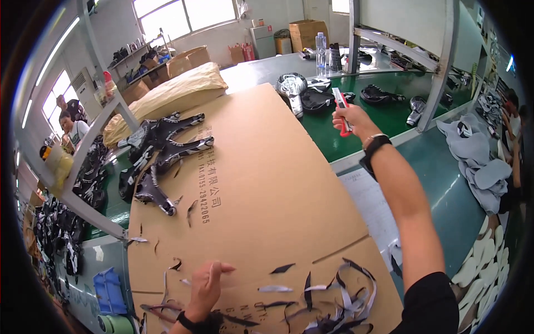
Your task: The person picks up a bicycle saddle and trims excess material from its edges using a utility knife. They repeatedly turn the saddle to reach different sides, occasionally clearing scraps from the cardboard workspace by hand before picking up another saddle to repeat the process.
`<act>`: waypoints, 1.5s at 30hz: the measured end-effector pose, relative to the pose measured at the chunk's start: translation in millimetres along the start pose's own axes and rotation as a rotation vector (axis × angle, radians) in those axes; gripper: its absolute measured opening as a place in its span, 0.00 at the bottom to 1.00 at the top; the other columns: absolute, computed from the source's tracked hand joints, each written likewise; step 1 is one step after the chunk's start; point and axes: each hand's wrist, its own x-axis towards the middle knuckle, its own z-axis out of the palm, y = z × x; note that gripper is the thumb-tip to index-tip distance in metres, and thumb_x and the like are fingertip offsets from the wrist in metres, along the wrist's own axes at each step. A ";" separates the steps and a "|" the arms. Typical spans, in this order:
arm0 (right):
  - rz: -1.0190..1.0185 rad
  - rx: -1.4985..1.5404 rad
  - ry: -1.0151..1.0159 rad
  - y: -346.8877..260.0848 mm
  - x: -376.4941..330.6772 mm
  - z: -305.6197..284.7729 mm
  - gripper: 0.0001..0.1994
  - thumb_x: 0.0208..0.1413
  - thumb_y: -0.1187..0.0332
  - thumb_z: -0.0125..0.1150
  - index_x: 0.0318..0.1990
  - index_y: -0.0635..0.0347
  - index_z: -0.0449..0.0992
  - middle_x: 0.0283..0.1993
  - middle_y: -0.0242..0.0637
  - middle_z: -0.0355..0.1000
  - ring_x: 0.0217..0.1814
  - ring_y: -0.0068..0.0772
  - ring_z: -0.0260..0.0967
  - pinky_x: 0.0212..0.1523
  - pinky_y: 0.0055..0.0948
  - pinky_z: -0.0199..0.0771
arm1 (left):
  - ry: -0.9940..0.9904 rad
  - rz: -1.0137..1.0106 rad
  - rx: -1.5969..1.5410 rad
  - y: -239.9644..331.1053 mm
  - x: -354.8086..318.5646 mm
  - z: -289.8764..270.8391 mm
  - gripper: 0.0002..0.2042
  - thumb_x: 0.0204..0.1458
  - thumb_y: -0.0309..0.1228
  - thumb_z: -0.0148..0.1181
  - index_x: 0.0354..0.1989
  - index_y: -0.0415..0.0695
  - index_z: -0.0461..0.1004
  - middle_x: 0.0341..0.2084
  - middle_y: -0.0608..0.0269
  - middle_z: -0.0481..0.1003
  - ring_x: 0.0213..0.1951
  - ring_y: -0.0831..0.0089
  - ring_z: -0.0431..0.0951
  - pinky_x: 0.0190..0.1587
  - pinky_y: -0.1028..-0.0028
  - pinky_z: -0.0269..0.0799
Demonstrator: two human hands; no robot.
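Red-and-silver utility cutter (pixel 341 102) gripped in right hand (pixel 356 118), arm stretched out over the glossy green work surface (pixel 339 146), just past the right edge of the flat brown cardboard sheet (pixel 267 183). Left hand (pixel 206 285) low over the cardboard, fingers loosely curled; can't tell if it holds anything or touches the board. Thin black and pale cut-off strips (pixel 351 303) scattered near it, mostly to its right. Glossy black-and-white shoe uppers (pixel 179 149) piled at cardboard's left side. Blue plastic bin (pixel 109 290) lower left, beside the cardboard.
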 end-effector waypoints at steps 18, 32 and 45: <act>-0.249 -0.712 0.211 95.0 159.3 -29.6 0.16 0.44 0.65 0.61 0.42 0.60 0.72 0.29 0.39 0.71 0.28 0.36 0.71 0.31 0.33 0.72 | -0.058 -0.087 -0.298 -14.6 13.2 -1.7 0.08 0.60 0.28 0.54 0.42 0.38 0.75 0.42 0.60 0.76 0.46 0.72 0.74 0.51 0.73 0.68; -0.068 -0.263 -0.295 -71.7 -232.5 -0.5 0.13 0.49 0.67 0.64 0.38 0.62 0.70 0.25 0.32 0.68 0.21 0.23 0.69 0.22 0.23 0.72 | -0.126 -0.056 -0.308 22.5 -39.1 13.8 0.15 0.62 0.39 0.52 0.45 0.37 0.73 0.38 0.65 0.74 0.42 0.79 0.72 0.45 0.79 0.68; -0.802 -0.687 -1.278 27.6 -364.1 168.2 0.20 0.43 0.68 0.66 0.47 0.59 0.75 0.35 0.43 0.68 0.40 0.45 0.68 0.44 0.38 0.68 | 0.070 0.047 -1.259 29.2 -170.1 -0.2 0.27 0.61 0.49 0.47 0.59 0.40 0.64 0.56 0.52 0.69 0.57 0.60 0.70 0.59 0.58 0.67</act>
